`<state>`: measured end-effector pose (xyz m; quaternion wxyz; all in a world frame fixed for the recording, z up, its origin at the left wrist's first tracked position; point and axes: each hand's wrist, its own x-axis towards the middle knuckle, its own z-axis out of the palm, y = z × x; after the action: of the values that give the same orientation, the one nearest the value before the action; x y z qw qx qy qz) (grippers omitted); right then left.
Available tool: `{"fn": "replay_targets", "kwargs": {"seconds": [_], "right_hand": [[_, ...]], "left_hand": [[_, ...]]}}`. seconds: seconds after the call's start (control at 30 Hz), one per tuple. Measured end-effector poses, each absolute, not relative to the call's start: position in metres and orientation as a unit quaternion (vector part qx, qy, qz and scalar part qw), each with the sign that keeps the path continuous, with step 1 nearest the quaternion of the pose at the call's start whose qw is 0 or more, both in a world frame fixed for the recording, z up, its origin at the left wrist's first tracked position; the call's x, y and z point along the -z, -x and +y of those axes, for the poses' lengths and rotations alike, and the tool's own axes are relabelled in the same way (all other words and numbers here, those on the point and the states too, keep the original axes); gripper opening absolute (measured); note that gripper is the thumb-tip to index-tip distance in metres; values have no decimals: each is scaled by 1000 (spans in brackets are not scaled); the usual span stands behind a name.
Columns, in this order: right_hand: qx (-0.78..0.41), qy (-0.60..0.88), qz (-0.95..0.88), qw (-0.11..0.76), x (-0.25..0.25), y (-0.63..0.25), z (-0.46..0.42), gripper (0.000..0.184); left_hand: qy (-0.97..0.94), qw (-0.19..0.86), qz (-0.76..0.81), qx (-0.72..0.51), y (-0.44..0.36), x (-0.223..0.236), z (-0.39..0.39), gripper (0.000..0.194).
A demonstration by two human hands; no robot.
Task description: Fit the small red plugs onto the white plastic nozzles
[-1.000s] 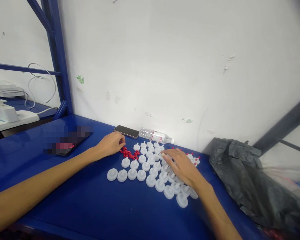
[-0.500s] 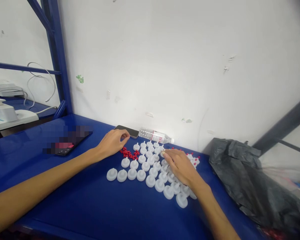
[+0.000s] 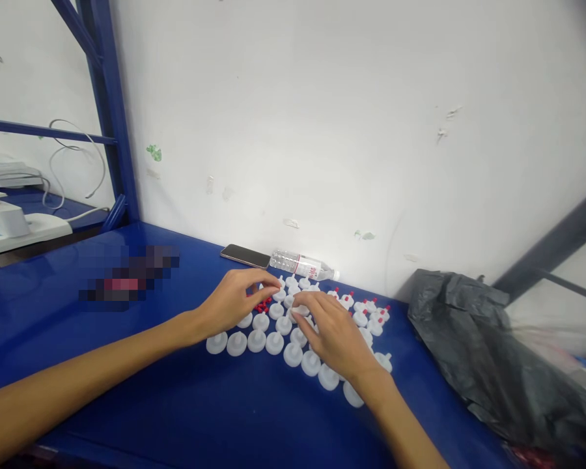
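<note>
"Where are the white pieces and red caps?"
"Just below frame centre, near both hands."
"Holding anything?"
"Left hand nearly pinched, right hand curled; whether either grips something, I can't tell."

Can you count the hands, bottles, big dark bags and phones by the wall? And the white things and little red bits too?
Left hand and right hand: 2
Bottle: 1
Dark bag: 1
Phone by the wall: 1
Total: 5
White pieces and red bits: some are hidden, so no sure count.
</note>
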<state>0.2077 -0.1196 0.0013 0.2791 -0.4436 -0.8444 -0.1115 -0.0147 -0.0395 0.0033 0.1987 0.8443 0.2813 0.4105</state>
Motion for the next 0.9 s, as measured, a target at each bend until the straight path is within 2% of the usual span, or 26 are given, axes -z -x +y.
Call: {"fn": "replay_targets", "kwargs": {"seconds": [0.2, 0.43, 0.6, 0.7, 0.9], "right_hand": [[103, 413, -864, 267, 0, -200, -123, 13], [111, 412, -842, 330, 2, -203, -124, 16], [103, 406, -836, 354, 5, -203, -125, 17], [115, 404, -836, 352, 7, -202, -124, 26], [150, 401, -849, 311, 13, -203, -122, 59]], "left_hand": [[-872, 183, 225, -395, 11, 2, -46, 19], [-872, 183, 230, -392, 12, 5, -45, 20], [-899, 104, 206, -372, 15, 9, -39, 26], [-919, 64, 169, -350, 17, 11, -36, 28], [-922, 63, 169, -343, 15, 9, -40, 30]]}}
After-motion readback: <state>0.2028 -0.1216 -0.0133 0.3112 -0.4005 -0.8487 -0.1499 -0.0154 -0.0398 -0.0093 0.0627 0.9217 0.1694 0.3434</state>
